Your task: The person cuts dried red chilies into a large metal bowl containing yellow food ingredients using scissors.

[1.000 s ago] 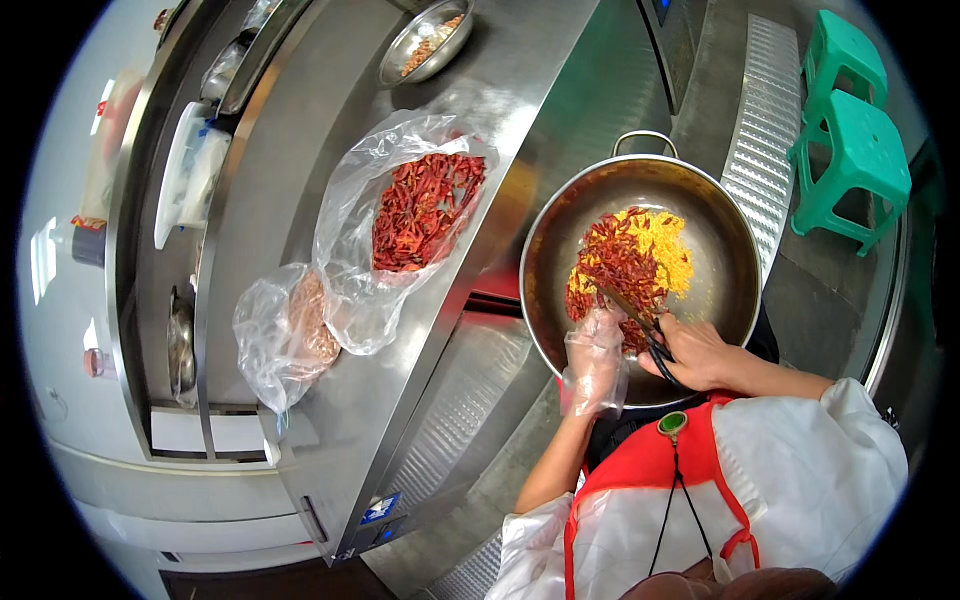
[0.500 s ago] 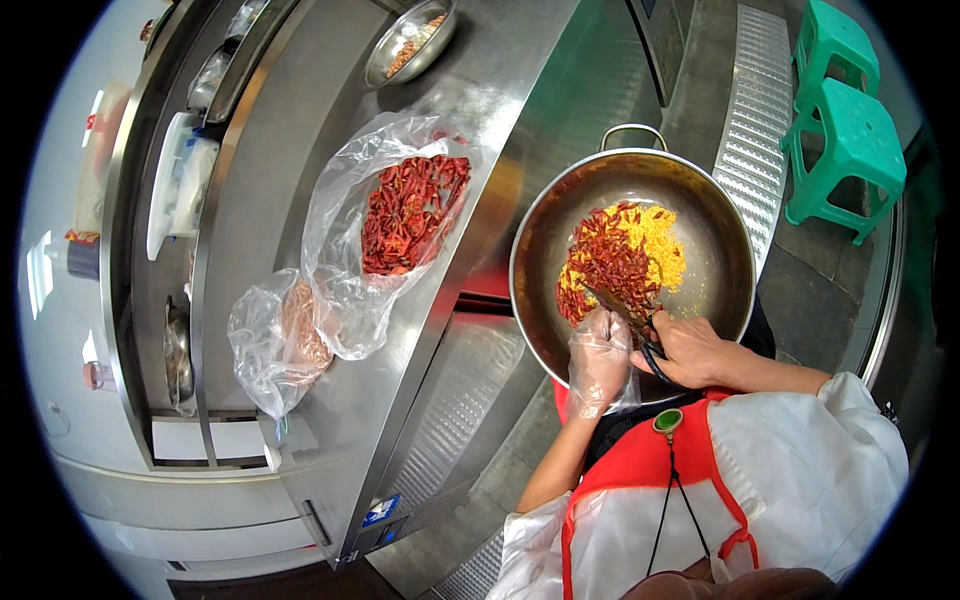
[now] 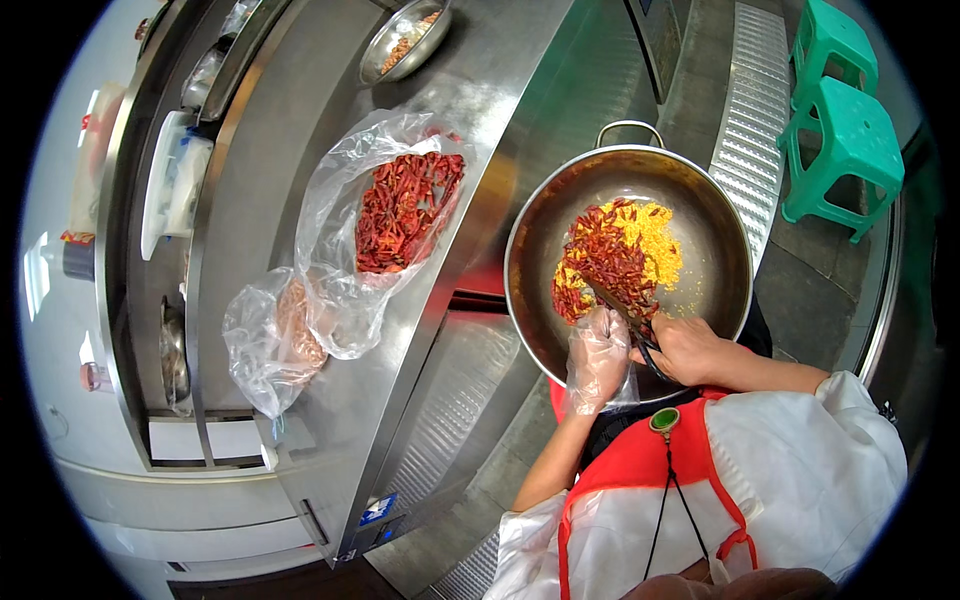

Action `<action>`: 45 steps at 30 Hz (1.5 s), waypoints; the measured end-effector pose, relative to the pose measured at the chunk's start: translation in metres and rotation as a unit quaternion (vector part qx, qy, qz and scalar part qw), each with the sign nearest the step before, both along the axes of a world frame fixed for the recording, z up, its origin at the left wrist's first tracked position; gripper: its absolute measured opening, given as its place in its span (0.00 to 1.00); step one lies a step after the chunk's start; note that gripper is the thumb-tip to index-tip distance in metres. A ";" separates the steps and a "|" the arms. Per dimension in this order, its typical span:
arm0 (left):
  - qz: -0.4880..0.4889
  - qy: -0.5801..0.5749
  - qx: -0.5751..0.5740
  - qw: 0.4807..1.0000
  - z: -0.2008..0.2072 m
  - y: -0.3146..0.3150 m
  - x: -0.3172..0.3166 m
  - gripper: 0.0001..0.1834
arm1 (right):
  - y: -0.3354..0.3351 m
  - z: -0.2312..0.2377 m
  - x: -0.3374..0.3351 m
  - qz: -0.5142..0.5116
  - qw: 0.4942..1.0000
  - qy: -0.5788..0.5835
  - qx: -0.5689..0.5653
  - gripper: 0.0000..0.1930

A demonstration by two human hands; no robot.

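Fingers closed round scissors, our right hand has barely shifted; our left hand hides its grip: snipping chillies seems ongoing

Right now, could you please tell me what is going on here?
A person's right hand holds dark scissors over red chilli pieces and yellow crumbs in a metal pan. The gloved left hand is beside the blades; its grip is unclear. More chillies lie in a clear bag on the counter.
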State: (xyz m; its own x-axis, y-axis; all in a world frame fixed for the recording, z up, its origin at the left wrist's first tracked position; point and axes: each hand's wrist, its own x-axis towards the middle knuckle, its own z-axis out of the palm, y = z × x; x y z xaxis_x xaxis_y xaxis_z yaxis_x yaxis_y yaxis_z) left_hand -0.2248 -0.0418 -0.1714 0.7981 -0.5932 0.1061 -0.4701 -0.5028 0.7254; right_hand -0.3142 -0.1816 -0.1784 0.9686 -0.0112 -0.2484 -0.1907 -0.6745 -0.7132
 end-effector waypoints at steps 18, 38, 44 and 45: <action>0.053 0.030 -0.069 0.996 -0.010 0.008 0.005 0.09 | -0.004 0.016 0.003 0.024 0.999 0.049 -0.006 0.39; 0.014 0.051 -0.093 0.994 -0.014 0.007 0.007 0.15 | 0.000 0.007 0.001 0.014 0.999 0.028 0.010 0.35; 0.018 0.050 -0.096 0.994 -0.022 0.009 0.008 0.15 | 0.001 0.005 0.001 0.002 1.000 0.031 0.000 0.35; 0.044 0.132 -0.125 0.982 -0.023 0.010 0.007 0.14 | 0.001 0.009 0.002 -0.005 0.999 0.035 0.000 0.35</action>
